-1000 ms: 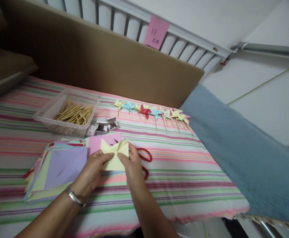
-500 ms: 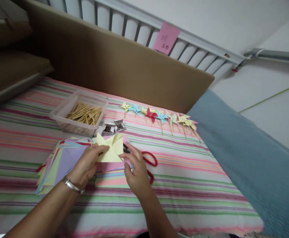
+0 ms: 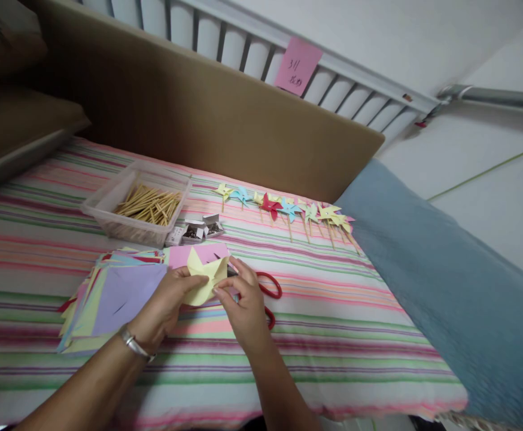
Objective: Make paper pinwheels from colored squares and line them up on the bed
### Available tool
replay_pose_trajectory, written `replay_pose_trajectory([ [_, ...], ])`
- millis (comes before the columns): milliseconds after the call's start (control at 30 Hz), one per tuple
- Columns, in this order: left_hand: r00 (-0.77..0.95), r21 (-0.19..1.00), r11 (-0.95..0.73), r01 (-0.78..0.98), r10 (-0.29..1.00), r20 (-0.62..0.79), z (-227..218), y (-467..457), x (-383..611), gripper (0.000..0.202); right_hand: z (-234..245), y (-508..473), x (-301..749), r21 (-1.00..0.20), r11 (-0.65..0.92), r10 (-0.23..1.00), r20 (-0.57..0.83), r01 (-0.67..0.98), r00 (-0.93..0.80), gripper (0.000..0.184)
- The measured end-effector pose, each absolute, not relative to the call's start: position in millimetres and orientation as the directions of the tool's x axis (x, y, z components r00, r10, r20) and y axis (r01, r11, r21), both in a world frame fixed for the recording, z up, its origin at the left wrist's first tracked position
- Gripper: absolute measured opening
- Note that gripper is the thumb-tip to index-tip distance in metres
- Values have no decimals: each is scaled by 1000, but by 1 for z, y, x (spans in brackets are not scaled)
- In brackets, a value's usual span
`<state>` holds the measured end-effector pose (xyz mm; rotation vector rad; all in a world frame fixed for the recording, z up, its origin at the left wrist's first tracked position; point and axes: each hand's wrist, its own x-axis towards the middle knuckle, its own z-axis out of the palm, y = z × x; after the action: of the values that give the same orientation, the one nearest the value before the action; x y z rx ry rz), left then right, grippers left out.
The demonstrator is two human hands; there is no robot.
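My left hand (image 3: 165, 305) and my right hand (image 3: 243, 302) both pinch a yellow paper square (image 3: 205, 276) with cut, folded corners, held just above the striped cloth (image 3: 333, 311). The left thumb presses its left edge; the right fingers fold a corner toward the middle. Under it lies a pink sheet (image 3: 185, 254). A stack of coloured paper (image 3: 113, 293), purple on top, lies beside my left hand. Red-handled scissors (image 3: 268, 290) lie right behind my right hand.
A clear plastic tray of wooden sticks (image 3: 147, 206) stands at the back left, small open boxes of pins (image 3: 198, 229) beside it. A row of finished paper pinwheels (image 3: 288, 209) lies further back. A brown board (image 3: 207, 120) stands behind; a blue blanket (image 3: 445, 287) covers the right.
The yellow paper has been folded smaller, its right corner brought inward by my right hand. Both hands stayed in about the same spot.
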<state>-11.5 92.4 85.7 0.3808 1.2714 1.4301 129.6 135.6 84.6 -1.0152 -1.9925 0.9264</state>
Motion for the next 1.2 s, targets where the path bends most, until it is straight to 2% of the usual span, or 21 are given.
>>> replay_pose_trajectory([
  [200, -284, 832, 225, -507, 867, -408, 81, 94, -5, 20, 83, 136, 129, -797, 425, 874, 239, 428, -422, 8],
  [567, -247, 827, 255, -501, 874, -419, 81, 91, -5, 22, 80, 136, 127, -774, 438, 876, 253, 458, -409, 6],
  [833, -189, 821, 281, -497, 888, -419, 83, 91, -6, 12, 83, 136, 127, -769, 406, 894, 221, 494, -390, 7],
  [1100, -163, 827, 294, -479, 896, -413, 85, 93, -8, 18, 84, 135, 127, -788, 366, 910, 192, 495, -368, 4],
  [1200, -186, 857, 325, -400, 887, -423, 87, 93, -11, 17, 91, 137, 133, -816, 383, 902, 228, 434, -368, 35],
])
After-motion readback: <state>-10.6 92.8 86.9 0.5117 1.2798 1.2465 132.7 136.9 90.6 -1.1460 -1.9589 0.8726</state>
